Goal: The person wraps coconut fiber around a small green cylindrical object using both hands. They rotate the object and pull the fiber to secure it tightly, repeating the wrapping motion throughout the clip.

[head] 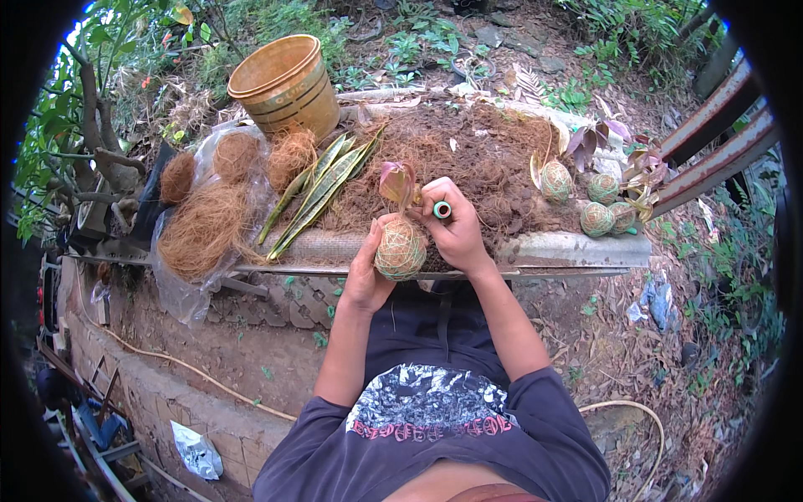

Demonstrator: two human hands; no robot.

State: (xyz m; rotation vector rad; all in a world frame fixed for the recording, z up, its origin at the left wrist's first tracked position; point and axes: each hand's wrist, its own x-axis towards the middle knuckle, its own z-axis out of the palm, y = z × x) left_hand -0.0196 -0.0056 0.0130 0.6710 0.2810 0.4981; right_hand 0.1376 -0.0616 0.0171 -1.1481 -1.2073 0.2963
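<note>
My left hand (365, 271) cups the side of a round coconut-fibre ball (401, 250), which is criss-crossed with green thread. A plant with reddish-purple leaves (398, 182) rises from the ball's top. My right hand (455, 226) is at the ball's upper right, its fingers closed around a spool of green thread (442, 209) near the base of the plant. Whether the right fingers also pinch the stem is hard to see. Both hands are just above the table's near edge, in front of a heap of soil and fibre (464, 157).
Cut variegated snake plant leaves (329, 188) lie left of the soil. Further left, loose coconut fibre (204, 229) rests on a clear plastic bag (182, 298). A yellow-brown bucket (288, 88) stands behind. Several thread-wrapped balls (597, 218) sit at right, near rusty metal bars (715, 157).
</note>
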